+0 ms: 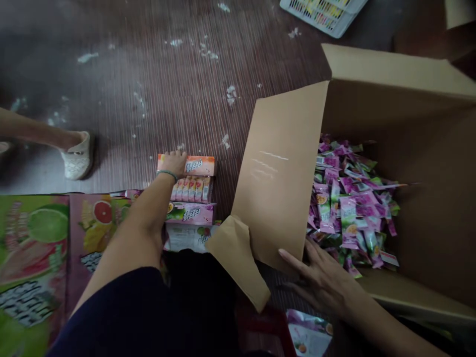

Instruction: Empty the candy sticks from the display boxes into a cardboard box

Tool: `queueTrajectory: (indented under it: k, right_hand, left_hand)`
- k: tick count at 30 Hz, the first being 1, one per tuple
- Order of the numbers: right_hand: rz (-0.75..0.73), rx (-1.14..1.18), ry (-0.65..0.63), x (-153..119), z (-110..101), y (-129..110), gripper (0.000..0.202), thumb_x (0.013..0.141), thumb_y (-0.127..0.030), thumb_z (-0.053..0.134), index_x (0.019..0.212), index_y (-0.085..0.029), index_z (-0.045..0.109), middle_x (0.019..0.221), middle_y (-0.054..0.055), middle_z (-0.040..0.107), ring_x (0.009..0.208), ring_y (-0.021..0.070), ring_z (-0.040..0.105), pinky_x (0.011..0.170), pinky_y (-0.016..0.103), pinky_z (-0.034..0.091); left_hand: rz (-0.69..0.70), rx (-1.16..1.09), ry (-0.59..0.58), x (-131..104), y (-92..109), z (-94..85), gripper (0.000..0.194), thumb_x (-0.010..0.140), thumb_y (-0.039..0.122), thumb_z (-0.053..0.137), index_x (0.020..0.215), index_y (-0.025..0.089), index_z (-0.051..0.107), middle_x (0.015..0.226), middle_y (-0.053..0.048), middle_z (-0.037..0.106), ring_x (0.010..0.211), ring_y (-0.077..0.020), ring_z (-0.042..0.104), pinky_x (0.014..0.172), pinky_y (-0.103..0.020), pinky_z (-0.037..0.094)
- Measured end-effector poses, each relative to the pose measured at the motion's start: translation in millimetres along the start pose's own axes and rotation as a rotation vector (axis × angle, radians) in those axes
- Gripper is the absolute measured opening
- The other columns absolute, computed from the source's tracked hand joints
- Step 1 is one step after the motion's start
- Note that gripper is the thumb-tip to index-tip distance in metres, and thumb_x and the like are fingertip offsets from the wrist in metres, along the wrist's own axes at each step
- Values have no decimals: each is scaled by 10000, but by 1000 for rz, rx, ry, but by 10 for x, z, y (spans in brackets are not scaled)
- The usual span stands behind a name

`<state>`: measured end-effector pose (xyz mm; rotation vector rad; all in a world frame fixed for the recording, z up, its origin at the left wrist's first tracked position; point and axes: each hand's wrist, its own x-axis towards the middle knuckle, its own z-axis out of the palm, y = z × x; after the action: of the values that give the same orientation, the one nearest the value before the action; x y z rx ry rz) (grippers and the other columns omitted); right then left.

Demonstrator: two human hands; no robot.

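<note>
My left hand point(174, 164) is closed over the left part of an orange printed snack box point(201, 165), its fingers curled over the far edge. Just below that box lies an open display box with a row of small sachets point(191, 189). A pink printed box point(191, 213) and a whitish printed pack point(188, 236) sit nearer to me. My right hand point(323, 277) grips the near corner of a carton flap point(282, 168), fingers on both sides of the cardboard. Inside the big open carton point(420, 198) lies a loose heap of purple and green sachets point(349, 208).
Large fruit-printed cartons point(33, 243) stand at the left. Another person's foot in a white shoe point(78, 156) is on the dark striped floor point(156, 74). A white plastic crate point(323, 17) stands at the top. A printed pouch point(308, 332) lies below my right hand.
</note>
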<state>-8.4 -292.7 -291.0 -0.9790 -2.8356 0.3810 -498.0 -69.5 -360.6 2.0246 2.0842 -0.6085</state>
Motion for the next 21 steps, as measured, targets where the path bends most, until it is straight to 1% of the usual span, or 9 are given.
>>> queueTrajectory:
  k: [3, 7, 9, 11, 12, 14, 17, 19, 21]
  right_hand:
    - [-1, -3, 9, 14, 10, 5, 766, 871, -311, 755, 1568, -208, 453, 1491, 302, 386, 1376, 468, 475, 976, 612, 595]
    - [14, 7, 6, 21, 54, 31, 789, 874, -352, 776, 1587, -223, 463, 1509, 299, 392, 1368, 471, 491, 1008, 601, 571]
    - [24, 20, -9, 28, 78, 43, 785, 894, -380, 758, 1604, -240, 454, 1492, 292, 421, 1354, 462, 508, 1007, 590, 566]
    - [41, 39, -33, 45, 88, 51, 790, 914, -411, 740, 1626, -269, 432, 1469, 279, 455, 1342, 452, 523, 1004, 579, 561]
    - [56, 48, -45, 60, 87, 53, 800, 918, -424, 738, 1637, -286, 416, 1461, 270, 466, 1331, 444, 533, 1005, 574, 557]
    - [84, 67, -78, 99, 73, 55, 828, 919, -441, 740, 1655, -310, 385, 1458, 252, 476, 1292, 420, 562, 1012, 561, 549]
    - [117, 81, -146, 171, 35, 52, 835, 929, -476, 729, 1665, -315, 369, 1442, 243, 498, 1256, 403, 583, 1002, 543, 545]
    - [127, 84, -187, 217, 3, 37, 822, 939, -498, 712, 1663, -297, 377, 1455, 255, 501, 1301, 417, 560, 1026, 545, 525]
    - [140, 105, -195, 256, -47, 3, 853, 913, -525, 736, 1653, -263, 402, 1499, 270, 479, 1368, 433, 515, 1080, 557, 486]
  left_hand:
    - [24, 3, -37, -244, 221, 57, 718, 842, 438, 767, 1389, 33, 538, 1389, -334, 583, 1325, -471, 540, 1099, -526, 370]
    - [-44, -29, -122, -629, 546, 214, 586, 902, 378, 655, 1357, 20, 562, 1320, -304, 644, 1237, -433, 621, 1015, -483, 441]
    - [-109, -43, -101, -798, 622, 234, 597, 935, 467, 597, 1337, 26, 579, 1299, -305, 658, 1217, -428, 636, 987, -484, 460]
    - [-214, -99, -37, -928, 607, 142, 710, 887, 616, 626, 1305, 42, 609, 1291, -315, 663, 1221, -440, 631, 997, -497, 460]
    - [-281, -143, 11, -982, 567, 47, 758, 836, 661, 669, 1287, 53, 626, 1288, -317, 668, 1224, -447, 627, 1005, -501, 458]
    - [-427, -262, 123, -1093, 451, -232, 764, 757, 645, 752, 1251, 69, 660, 1282, -316, 679, 1233, -459, 625, 1008, -507, 466]
    - [-591, -499, 280, -1358, 334, -786, 642, 739, 584, 772, 1140, 85, 720, 1237, -296, 713, 1235, -479, 637, 982, -523, 500]
    - [-581, -799, 400, -1634, 418, -1161, 547, 722, 556, 778, 1033, 107, 746, 1162, -246, 753, 1204, -458, 668, 956, -502, 538]
    - [-442, -1271, 463, -1963, 667, -1482, 473, 691, 474, 783, 1003, 121, 751, 1087, -184, 782, 1136, -407, 715, 918, -464, 585]
